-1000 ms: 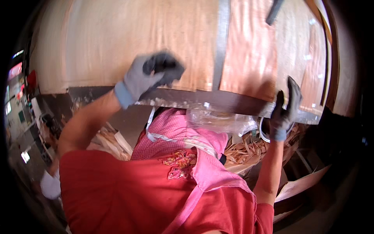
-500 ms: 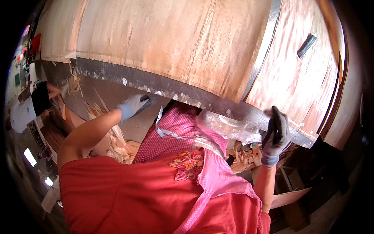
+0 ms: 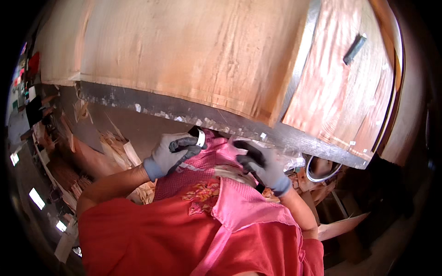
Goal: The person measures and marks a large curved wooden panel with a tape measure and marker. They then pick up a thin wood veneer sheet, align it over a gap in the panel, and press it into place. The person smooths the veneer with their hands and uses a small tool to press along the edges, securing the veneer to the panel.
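My left hand (image 3: 169,154), in a grey glove with dark fingertips, is closed on a narrow white strip (image 3: 201,138) in front of the pink checked apron (image 3: 214,154). Part of the strip is hidden by the fingers. Facing it, my right hand (image 3: 264,166), gloved alike, has bent fingers held apart, with nothing visible between them; it is slightly blurred. Both hands are just below the near edge of the worktable (image 3: 184,110). On the table lie large thin wood sheets (image 3: 170,50) and, at the right, a reddish wood sheet (image 3: 340,99).
A small dark bar (image 3: 354,49) lies on the right sheet. White scraps stick along the table's dark edge. A pale ring (image 3: 322,170) and clear plastic (image 3: 294,161) are beneath the right edge. Wood shavings (image 3: 117,147) and an open box (image 3: 340,207) lie below.
My right hand has left the table's right edge and moved left in front of my body. My left hand has moved slightly right and down, with the white strip now in its fingers.
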